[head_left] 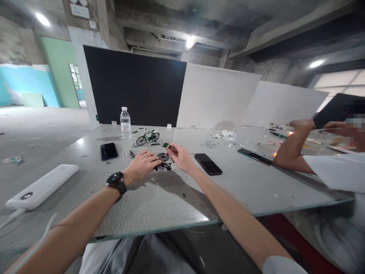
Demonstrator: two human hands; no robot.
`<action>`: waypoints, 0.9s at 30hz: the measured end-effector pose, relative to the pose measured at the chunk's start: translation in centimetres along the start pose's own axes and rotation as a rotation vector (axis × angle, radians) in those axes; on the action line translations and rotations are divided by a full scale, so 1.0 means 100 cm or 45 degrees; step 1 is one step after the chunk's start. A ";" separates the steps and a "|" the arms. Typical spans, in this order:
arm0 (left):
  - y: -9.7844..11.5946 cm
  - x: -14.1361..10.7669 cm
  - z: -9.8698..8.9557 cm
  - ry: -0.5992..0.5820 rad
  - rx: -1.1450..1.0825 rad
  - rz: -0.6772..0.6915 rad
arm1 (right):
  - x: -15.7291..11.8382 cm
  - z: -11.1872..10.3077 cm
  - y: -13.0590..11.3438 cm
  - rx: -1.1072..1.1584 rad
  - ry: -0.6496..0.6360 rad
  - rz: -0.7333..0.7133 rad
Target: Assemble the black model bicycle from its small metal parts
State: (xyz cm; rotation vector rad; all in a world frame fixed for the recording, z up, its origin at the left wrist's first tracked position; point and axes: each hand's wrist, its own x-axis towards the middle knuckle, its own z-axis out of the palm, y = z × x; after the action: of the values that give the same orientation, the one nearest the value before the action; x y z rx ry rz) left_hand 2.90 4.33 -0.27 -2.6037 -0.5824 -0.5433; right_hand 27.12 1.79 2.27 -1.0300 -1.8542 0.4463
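Observation:
Low over the grey table, my left hand [144,164] has its fingers curled down, the fingertips on a small black model bicycle frame [164,166]. My right hand [179,155] is beside it, thumb and finger pinched on a small dark part [169,147] too tiny to name. Between the two hands lies a black spoked wheel [163,156], partly covered by fingers. Just beyond stands a green model bicycle [148,137], upright on two wheels. Small dark bits [130,154] lie left of my left hand.
A phone [108,151] lies at left, another phone [208,164] at right. A water bottle [125,123] stands behind. A white power bank [42,186] with a cable is near left. At far right a co-worker's arm [296,148] rests by a dark phone [254,156].

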 end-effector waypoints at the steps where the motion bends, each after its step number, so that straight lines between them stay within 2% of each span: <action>1: 0.000 0.000 0.000 -0.002 -0.001 0.003 | 0.000 0.000 0.001 -0.014 0.006 -0.001; 10: 0.002 0.000 -0.002 -0.020 0.026 0.034 | 0.001 -0.003 -0.001 -0.133 -0.017 -0.005; 16: 0.001 0.000 -0.002 -0.013 0.066 0.058 | 0.001 -0.006 -0.005 -0.145 -0.055 0.061; 23: 0.000 -0.001 -0.002 -0.016 0.043 0.036 | 0.001 -0.006 -0.004 -0.159 -0.004 0.155; 27: 0.000 0.000 0.001 -0.007 0.022 0.028 | 0.000 -0.003 -0.001 -0.126 0.022 0.135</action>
State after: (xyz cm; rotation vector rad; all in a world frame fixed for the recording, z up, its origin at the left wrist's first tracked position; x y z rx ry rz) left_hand 2.92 4.43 -0.38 -2.5928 -0.5567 -0.5219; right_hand 27.31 1.68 2.50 -1.1998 -1.8270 0.4099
